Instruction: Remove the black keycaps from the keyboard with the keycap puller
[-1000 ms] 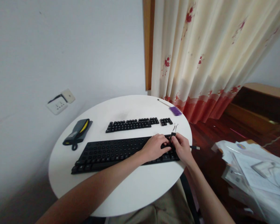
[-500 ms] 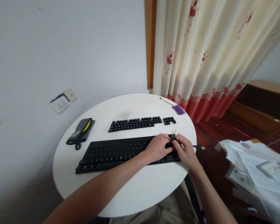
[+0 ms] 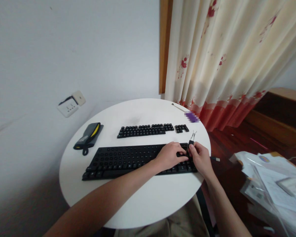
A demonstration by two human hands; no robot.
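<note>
A black keyboard lies across the white table, with many of its upper positions showing no caps. My right hand pinches the dark handle of a keycap puller, tilted over the keyboard's right end, two thin wire prongs pointing up. Close to the puller's lower end, my left hand rests on the right part of the keyboard. Its thumb and fingers are drawn together there, and what lies between them is too small to make out. Removed keycaps stand in rows behind the keyboard, with a smaller group to their right.
A grey and yellow pouch lies at the table's left. Near the back right edge are a thin brush and a blurred purple thing. A USB plug sticks out past the right edge. Papers and plastic bags are at the right.
My right hand has moved slightly right and tilted the puller, so its handle shows more and its prongs lean right. My left hand stays by the keyboard's right end. The view has shifted a little.
</note>
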